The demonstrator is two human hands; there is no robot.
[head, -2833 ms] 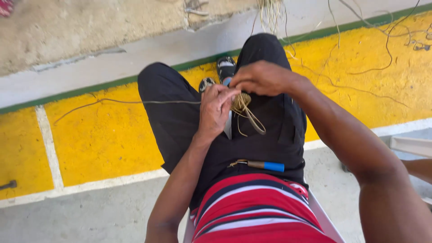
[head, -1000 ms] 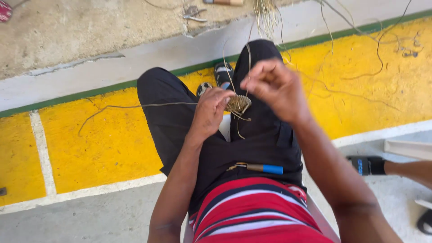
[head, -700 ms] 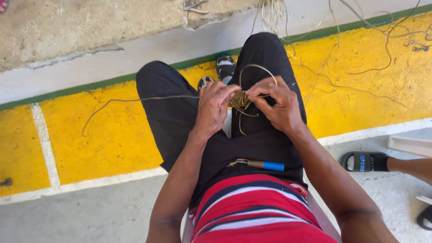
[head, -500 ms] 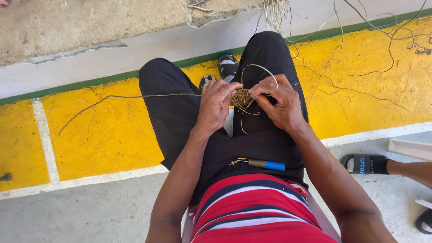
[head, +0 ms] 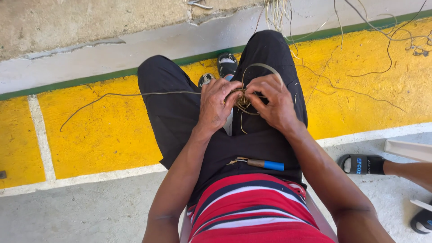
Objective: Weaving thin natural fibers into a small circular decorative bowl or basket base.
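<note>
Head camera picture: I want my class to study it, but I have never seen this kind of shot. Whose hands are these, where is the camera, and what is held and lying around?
The camera sits on a seated person's head and looks down, so both arms belong to that person. The left hand and right hand meet above the knees and pinch a small woven bundle of fibre between them. One long strand runs from it out over the yellow painted floor. A tool with a blue end lies on the lap, on the black trousers. More loose fibres lie near the grey kerb. At the right edge, another person's foot in a black sandal shows.
</note>
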